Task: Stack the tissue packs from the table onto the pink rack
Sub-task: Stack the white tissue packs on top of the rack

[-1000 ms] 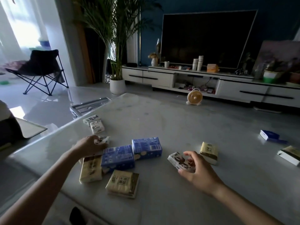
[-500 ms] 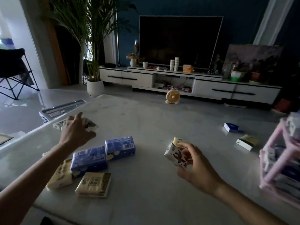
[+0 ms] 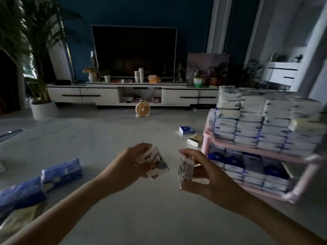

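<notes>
Head view: a dim living room seen from above a pale counter [image 3: 159,209], with both bare forearms reaching in from the bottom edge. The left hand [image 3: 131,163] is raised over the middle of the counter, its fingers [image 3: 141,147] curled round a small white printed tissue pack [image 3: 156,164], which is tilted and held off the surface. Just beside it, the right hand [image 3: 203,175] grips a second white tissue pack [image 3: 185,169] turned on edge, thumb above and fingers below; the two packs are near each other but apart. To the right stands the pink rack [image 3: 205,145], blurred. Its upper shelf carries tall stacked rows of white and blue packs [image 3: 265,124], and its lower shelf holds more blue and white packs [image 3: 247,168]. On the counter at far left lie two blue wrapped packs [image 3: 62,171] one after the other, with a shiny yellowish pack [image 3: 17,220] in the bottom corner. Farther back, near the rack's left post, a small blue pack [image 3: 186,129] and a cream pack [image 3: 194,140] lie close together. Beyond the counter, a dark television [image 3: 134,52] sits on a long white cabinet [image 3: 83,95] against a blue wall, a small round fan [image 3: 142,109] stands on the floor in front of it, and a tall potted palm [image 3: 44,110] stands at left.
</notes>
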